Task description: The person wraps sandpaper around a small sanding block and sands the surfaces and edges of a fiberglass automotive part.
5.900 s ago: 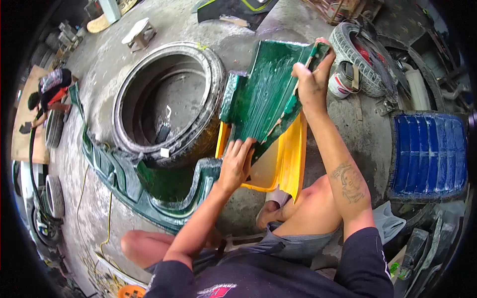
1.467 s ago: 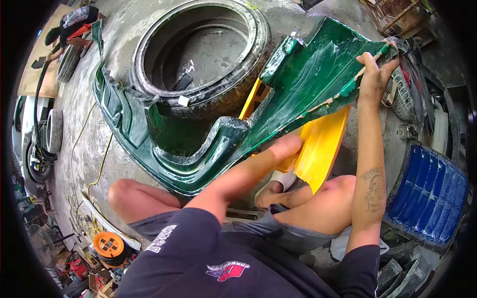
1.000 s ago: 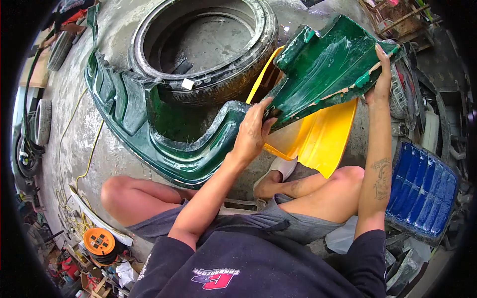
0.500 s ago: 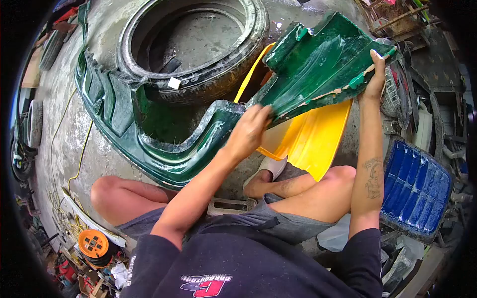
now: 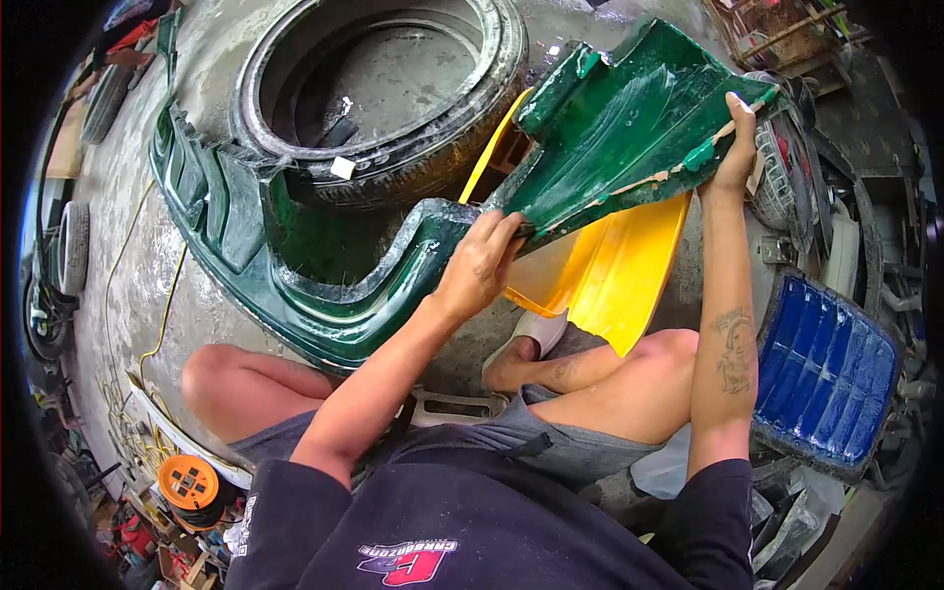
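A long, curved green panel (image 5: pixel 600 147), like a vehicle body part with rough fibrous edges, runs across the view. Pale streaks mark its raised right end, and the edge there has chipped tan patches. My right hand (image 5: pixel 736 147) grips that right end, thumb on top of the edge. My left hand (image 5: pixel 480 264) has its fingers bent against the panel's narrow middle edge; whatever may be under the fingertips is hidden. Below the panel, a yellow curved panel (image 5: pixel 629 270) lies between it and my leg.
A big tyre (image 5: pixel 492 108) lies flat on the concrete floor behind the green panel. A blue ribbed panel (image 5: pixel 826 369) is at my right. An orange cable reel (image 5: pixel 187 482) and yellow cord (image 5: pixel 162 324) are at my left. Clutter lines both sides.
My left hand, blurred earlier at the fingertips, has shifted slightly left and down along the edge and is now sharp. The right hand keeps its grip; the view has shifted slightly.
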The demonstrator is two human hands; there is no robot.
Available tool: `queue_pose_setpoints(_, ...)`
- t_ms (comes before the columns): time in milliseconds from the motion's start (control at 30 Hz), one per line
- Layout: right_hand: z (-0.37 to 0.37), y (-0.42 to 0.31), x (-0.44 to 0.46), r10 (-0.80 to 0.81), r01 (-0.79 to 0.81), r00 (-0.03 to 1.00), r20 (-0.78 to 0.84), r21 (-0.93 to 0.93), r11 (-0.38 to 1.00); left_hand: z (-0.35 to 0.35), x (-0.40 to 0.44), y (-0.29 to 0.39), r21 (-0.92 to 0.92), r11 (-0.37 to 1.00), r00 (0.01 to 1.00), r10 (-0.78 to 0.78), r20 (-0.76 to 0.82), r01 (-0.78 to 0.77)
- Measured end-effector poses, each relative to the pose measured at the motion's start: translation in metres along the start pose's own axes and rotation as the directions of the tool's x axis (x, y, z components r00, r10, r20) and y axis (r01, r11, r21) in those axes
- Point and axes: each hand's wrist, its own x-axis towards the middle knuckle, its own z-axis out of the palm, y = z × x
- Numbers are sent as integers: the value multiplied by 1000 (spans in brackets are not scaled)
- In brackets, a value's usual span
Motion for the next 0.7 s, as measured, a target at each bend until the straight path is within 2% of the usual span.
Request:
queue_pose_setpoints(33, 6, -4, -5, 42, -43, 999, 20, 39, 998, 7, 10, 2, 4, 1000, 999, 29, -22, -29)
queue_pose_setpoints(100, 7, -6, -4, 39, -42, 998, 40, 55, 998, 24, 59, 21, -24, 995, 995, 97, -33, -98)
queue_pose_setpoints(133, 6, -4, -7, 38, -42, 998, 46, 71, 997, 33, 82, 30, -18, 988, 985, 153, -86, -155)
queue_pose_setpoints(200, 13, -7, -13, 26, -26, 1000, -4, 32, 999, 38, 94, 29, -54, 983, 983, 170, -76, -174)
queue_pose_setpoints(233, 14, -8, -12, 15, -14, 1000, -18, 25, 1000, 35, 86, 28, -56, 983, 983, 169, -78, -173)
queue_pose_setpoints(300, 11, -5, -12, 21, -20, 999, -49, 30, 999, 21, 40, 16, -6, 998, 996, 62, -57, -62)
queue_pose_setpoints(400, 14, -5, -17, 23, -22, 1000, -11, 76, 997, -2, 0, 1, -6, 1000, 1000, -9, 11, 9)
queue_pose_setpoints(433, 14, -2, -17, 25, -24, 1000, -6, 81, 996, 3, 1, -1, 0, 1000, 1000, -10, 9, 10)
queue_pose_setpoints(533, 12, 0, -8, -16, 21, 998, -65, 86, 996, 25, 67, 23, -30, 991, 991, 127, -31, -128)
queue_pose_setpoints(567, 11, 0, -7, -21, 28, 998, -64, 96, 995, 37, 90, 28, -9, 982, 977, 189, -102, -191)
queue_pose_setpoints(600, 12, 1, -11, -24, 31, 997, -68, 105, 994, 38, 103, 28, -47, 980, 980, 193, -56, -196)
queue_pose_setpoints(667, 13, 2, -12, 4, 4, 997, -80, 102, 995, 34, 88, 29, -43, 985, 983, 161, -85, -166)
queue_pose_setpoints(700, 13, 2, -13, -26, 31, 997, -71, 82, 996, 29, 66, 25, -33, 994, 992, 104, -66, -107)
